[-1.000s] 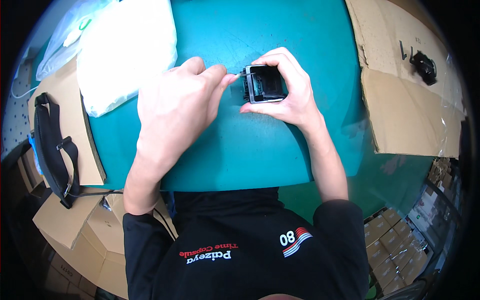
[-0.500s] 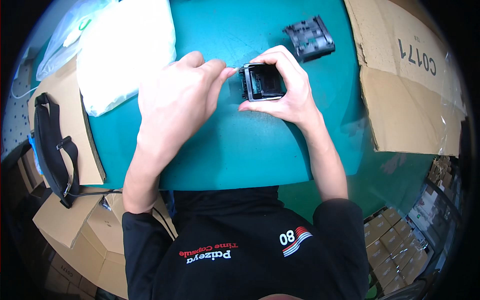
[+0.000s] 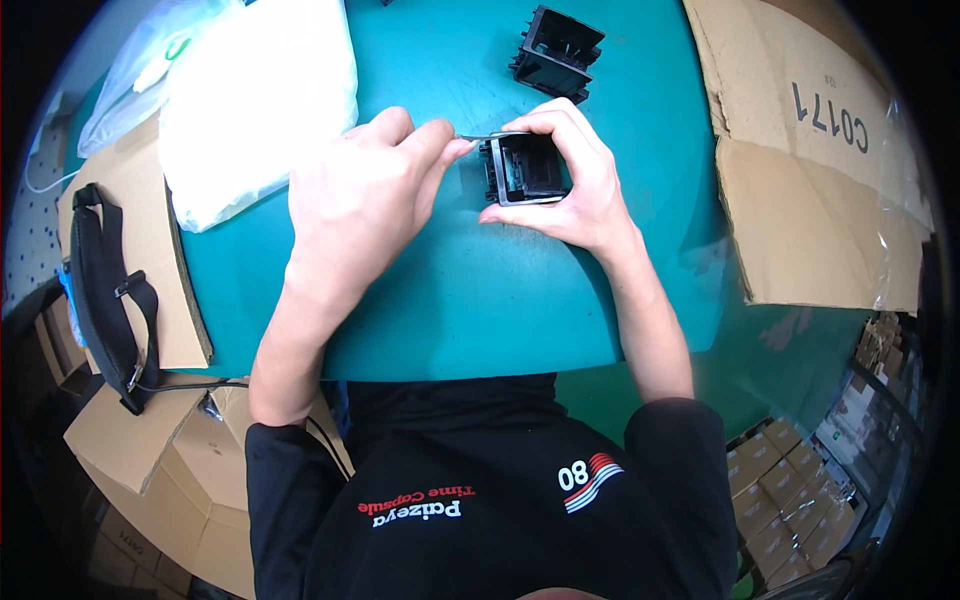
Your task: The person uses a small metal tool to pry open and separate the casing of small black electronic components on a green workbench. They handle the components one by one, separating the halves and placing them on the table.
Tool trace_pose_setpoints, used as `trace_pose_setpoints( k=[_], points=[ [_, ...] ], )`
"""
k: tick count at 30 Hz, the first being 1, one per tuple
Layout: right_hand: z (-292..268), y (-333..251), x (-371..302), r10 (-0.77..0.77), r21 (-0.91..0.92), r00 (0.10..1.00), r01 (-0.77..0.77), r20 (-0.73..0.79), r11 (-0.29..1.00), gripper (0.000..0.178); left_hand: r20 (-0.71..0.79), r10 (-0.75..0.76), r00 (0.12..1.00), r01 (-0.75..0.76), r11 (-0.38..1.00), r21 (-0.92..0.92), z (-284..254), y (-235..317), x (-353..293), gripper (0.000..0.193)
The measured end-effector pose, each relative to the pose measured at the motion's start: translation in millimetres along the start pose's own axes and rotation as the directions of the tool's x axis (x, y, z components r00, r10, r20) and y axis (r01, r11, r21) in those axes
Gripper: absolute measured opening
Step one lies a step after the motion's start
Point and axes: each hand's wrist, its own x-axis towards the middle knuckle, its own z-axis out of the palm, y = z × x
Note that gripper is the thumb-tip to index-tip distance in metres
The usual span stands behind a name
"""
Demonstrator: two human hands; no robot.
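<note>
Black open-ended housing at the green table, right hand clamped around it, left hand pinching a thin tool at its far rim, second black part beyond, now farther left and farther out than half a second earlier.

The boxy black housing opens upward, a slim tool at its edge.
</note>
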Motion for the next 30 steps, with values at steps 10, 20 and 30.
trace_pose_setpoints(
  k=[10, 20, 30],
  points=[
    [-1, -3, 1, -0.004, -0.017, 1.0, 0.004, 0.012, 1.0, 0.069, -0.131, 0.01, 0.991, -0.003, 0.998, 0.056, 13, -22, 2, 0.021],
    [14, 1, -17, 0.112, 0.513, 0.97, 0.014, -0.214, 0.858, 0.08, 0.016, -0.164, 0.986, 0.122, 0.662, -0.74, 10, -4, -6, 0.022],
    [19, -5, -24, 0.253, 0.8, 0.952, -0.014, -0.173, 0.6, 0.08, 0.051, -0.064, 0.997, 0.079, 0.612, -0.787, 10, 6, -9, 0.025]
  ],
)
